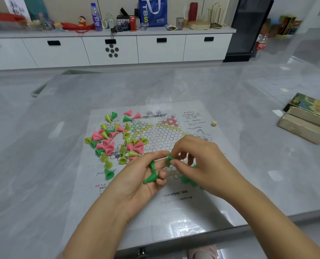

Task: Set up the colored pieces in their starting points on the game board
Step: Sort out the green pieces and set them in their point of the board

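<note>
A paper game board [161,135] with a star of printed circles lies on the grey table. A loose pile of pink, yellow-green and dark green cone pieces [114,143] covers its left part. My left hand [146,176] hovers over the board's near side, its fingers curled round a couple of dark green pieces [151,177]. My right hand [198,159] pinches another dark green piece [170,159] at the left hand's fingertips. Several dark green pieces [188,179] stand on the near star point, partly hidden under my right hand.
A small die [214,123] lies right of the board. An open cardboard box [303,128] and its lid [310,104] sit at the table's right edge. One green piece [109,173] lies alone near the board's left side. A cluttered white cabinet [110,49] stands behind.
</note>
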A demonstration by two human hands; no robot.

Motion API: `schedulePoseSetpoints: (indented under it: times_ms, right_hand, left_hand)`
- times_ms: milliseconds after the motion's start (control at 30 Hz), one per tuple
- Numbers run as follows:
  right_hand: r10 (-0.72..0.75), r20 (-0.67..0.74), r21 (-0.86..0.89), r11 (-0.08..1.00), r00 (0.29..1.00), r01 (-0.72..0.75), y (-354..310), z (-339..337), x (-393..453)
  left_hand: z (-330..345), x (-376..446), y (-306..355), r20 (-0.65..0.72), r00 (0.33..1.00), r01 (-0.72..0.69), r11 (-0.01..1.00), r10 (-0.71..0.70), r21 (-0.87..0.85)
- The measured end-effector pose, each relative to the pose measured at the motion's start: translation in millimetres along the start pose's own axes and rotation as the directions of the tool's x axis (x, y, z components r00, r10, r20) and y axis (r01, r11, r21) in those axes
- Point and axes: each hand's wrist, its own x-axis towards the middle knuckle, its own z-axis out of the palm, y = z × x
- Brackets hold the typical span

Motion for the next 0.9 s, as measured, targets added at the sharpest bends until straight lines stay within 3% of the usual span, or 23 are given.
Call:
schedulePoseSetpoints:
  times_ms: [67,167,300,467,533,667,900]
  right_hand:
    - [0.06,-0.076,0.078,0.995,0.995,-0.054,-1,-3,0]
    - [0.091,-0.076,0.117,0.99,0.993,-0.082,-2,-2,-1]
    - [0.014,-0.037,0.008,1.0,0.999,-0.014,1,-2,-2]
    - [0.06,-0.01,-0.125,0.99,0.998,-0.06,5,-8,-3]
    - [0.156,-0.047,-0.036,0.987,0.987,-0.157,14,-16,-3]
    - [0.429,-0.132,0.197,0.895,0.894,-0.4,48,-33,-5]
    - [0.419,0.065,0.084,0.902,0.906,-0.424,66,-22,-12]
  left_hand:
    - [-1,0,-1,-0.026,1.0,-0.01,0.998,0.012,0.068]
    - [1,-1,-3,-0.027,0.999,-0.018,0.988,0.023,0.154]
    - [0,-1,-4,-0.039,0.998,-0.041,0.988,0.047,0.146]
    - [-2,0,0,-0.048,0.997,-0.049,0.991,0.055,0.124]
    - [-3,0,2,-0.025,0.999,-0.037,0.995,0.04,0.094]
    - [-8,-1,9,-0.037,0.999,-0.039,0.999,0.037,-0.036]
    - [-12,-1,9,-0.102,0.994,-0.04,0.995,0.03,-0.096]
